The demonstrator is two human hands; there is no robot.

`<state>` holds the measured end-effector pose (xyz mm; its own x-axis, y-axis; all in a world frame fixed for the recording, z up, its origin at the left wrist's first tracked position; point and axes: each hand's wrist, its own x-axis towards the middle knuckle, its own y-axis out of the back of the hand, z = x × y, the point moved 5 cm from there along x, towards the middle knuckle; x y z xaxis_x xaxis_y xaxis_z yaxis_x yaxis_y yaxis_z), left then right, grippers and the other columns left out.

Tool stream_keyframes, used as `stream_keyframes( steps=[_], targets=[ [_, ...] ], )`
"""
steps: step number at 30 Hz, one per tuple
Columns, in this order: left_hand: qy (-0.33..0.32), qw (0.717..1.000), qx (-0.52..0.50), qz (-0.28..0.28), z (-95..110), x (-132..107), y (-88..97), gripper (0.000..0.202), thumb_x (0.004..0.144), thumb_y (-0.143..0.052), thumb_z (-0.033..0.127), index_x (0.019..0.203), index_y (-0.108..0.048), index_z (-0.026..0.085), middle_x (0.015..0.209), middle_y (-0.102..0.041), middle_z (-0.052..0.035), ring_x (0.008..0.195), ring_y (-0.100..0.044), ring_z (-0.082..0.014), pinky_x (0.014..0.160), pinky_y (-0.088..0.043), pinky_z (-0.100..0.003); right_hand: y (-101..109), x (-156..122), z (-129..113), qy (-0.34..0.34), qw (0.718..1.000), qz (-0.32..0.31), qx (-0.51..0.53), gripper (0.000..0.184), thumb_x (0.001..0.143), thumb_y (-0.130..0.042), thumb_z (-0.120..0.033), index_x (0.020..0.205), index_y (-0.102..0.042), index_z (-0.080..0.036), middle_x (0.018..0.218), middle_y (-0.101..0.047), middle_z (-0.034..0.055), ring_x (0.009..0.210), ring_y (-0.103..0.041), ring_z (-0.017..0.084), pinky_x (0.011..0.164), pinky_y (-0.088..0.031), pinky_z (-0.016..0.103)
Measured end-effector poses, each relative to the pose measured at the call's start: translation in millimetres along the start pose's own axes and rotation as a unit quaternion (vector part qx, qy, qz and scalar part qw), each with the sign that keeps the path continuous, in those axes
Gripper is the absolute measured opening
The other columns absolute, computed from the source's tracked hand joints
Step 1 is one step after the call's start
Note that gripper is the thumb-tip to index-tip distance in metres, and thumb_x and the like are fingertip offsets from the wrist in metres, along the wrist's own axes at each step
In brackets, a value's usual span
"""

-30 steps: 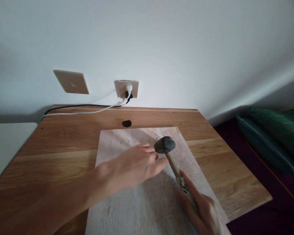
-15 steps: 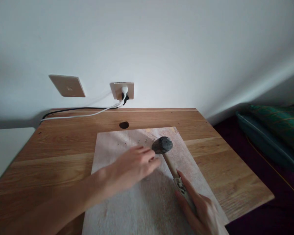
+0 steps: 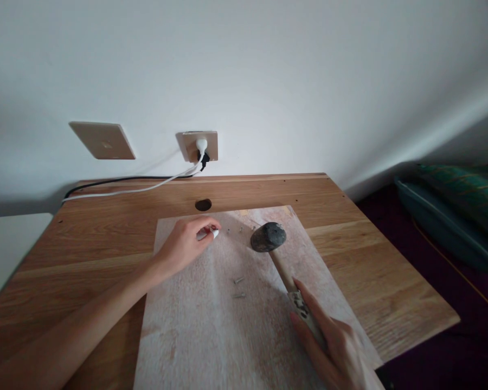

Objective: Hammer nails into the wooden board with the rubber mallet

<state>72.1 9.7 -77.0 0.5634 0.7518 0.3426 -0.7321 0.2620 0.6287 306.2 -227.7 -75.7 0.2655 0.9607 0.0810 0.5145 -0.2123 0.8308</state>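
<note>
Right, the right hand (image 3: 337, 344) is gripping the mallet (image 3: 298, 303) by its pale handle, fingers and thumb wrapping it near the patterned band; the dark head (image 3: 268, 237) is pointing away from the person, over the far right part of the whitish board (image 3: 203, 336). Can't tell whether the head is touching the board. The left hand (image 3: 183, 244) is curling above the board's far left corner, index finger and thumb bending toward each other; a white spot is showing at the tips, can't tell if they're pinching anything. Two loose fasteners, a front one (image 3: 238, 296) and a back one (image 3: 238, 280), are lying on their sides mid-board, between the hands. Two small fasteners (image 3: 240, 229) are sticking up from the board, just left of the mallet head; too small to tell the type. The board is lying flat on the wooden surface (image 3: 361, 271), just in front of a round cable hole (image 3: 203, 205). Behind, a white plug (image 3: 202, 145) and a black plug (image 3: 204, 158) are sitting in the wall outlet (image 3: 189, 143), their cords (image 3: 142, 190) running left along the surface's back edge.
</note>
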Motion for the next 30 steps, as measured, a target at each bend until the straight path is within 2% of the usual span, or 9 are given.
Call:
stream_keyframes(
  steps=[6, 12, 21, 25, 30],
  targets=[
    [-0.005, 1.0, -0.005, -0.007, 1.1, 0.5, 2.2, 0.015, 0.091, -0.061, 0.01, 0.095, -0.073, 0.019, 0.091, -0.079, -0.0014, 0.077, -0.071, -0.014, 0.08, -0.059, -0.029, 0.4, -0.2, -1.6, 0.003, 1.0, 0.012, 0.009, 0.062, 0.106, -0.049, -0.054, 0.148, -0.064, -0.011, 0.06, -0.073, 0.0039, 0.049, -0.073, 0.022, 0.054, -0.061, 0.026],
    [-0.016, 1.0, -0.005, 0.0, 2.9, 0.0, 2.3, 0.015, 0.091, -0.061, 0.009, 0.094, -0.071, 0.018, 0.09, -0.078, -0.0012, 0.078, -0.07, -0.0138, 0.08, -0.059, -0.028, -1.1, -0.9, -0.2, -0.011, 1.0, 0.005, 0.017, 0.061, 0.106, -0.048, -0.053, 0.148, -0.064, -0.012, 0.065, -0.076, 0.0053, 0.056, -0.077, 0.024, 0.061, -0.064, 0.028],
    [-0.008, 1.0, 0.0, -0.01, 1.5, -0.5, 0.1, 0.013, 0.092, -0.061, 0.011, 0.094, -0.071, 0.018, 0.089, -0.077, -0.0009, 0.075, -0.069, -0.0134, 0.078, -0.058, -0.028, 1.1, 0.1, -1.9, -0.007, 1.0, -0.005, 0.005, 0.063, 0.106, -0.049, -0.054, 0.149, -0.063, -0.01, 0.055, -0.067, 0.0006, 0.043, -0.066, 0.019, 0.057, -0.061, 0.026],
    [-0.027, 0.999, 0.024, -0.015, 3.8, -0.4, -1.2, 0.014, 0.09, -0.06, 0.009, 0.092, -0.07, 0.019, 0.087, -0.074, -0.0012, 0.076, -0.068, -0.0143, 0.076, -0.056, -0.028, 1.7, 0.6, -3.3, -0.001, 1.0, -0.004, 0.013, 0.062, 0.107, -0.048, -0.053, 0.15, -0.062, -0.009, 0.062, -0.072, 0.003, 0.048, -0.07, 0.019, 0.055, -0.06, 0.025],
    [-0.057, 0.998, 0.035, -0.016, 7.3, 0.3, -1.4, 0.014, 0.093, -0.06, 0.01, 0.094, -0.071, 0.019, 0.091, -0.073, -0.0029, 0.08, -0.067, -0.0152, 0.077, -0.055, -0.029, 3.3, 1.4, -5.0, 0.0, 1.0, -0.007, -0.001, 0.062, 0.107, -0.047, -0.054, 0.148, -0.064, -0.011, 0.06, -0.071, 0.0034, 0.046, -0.07, 0.02, 0.055, -0.06, 0.025]
  ],
)
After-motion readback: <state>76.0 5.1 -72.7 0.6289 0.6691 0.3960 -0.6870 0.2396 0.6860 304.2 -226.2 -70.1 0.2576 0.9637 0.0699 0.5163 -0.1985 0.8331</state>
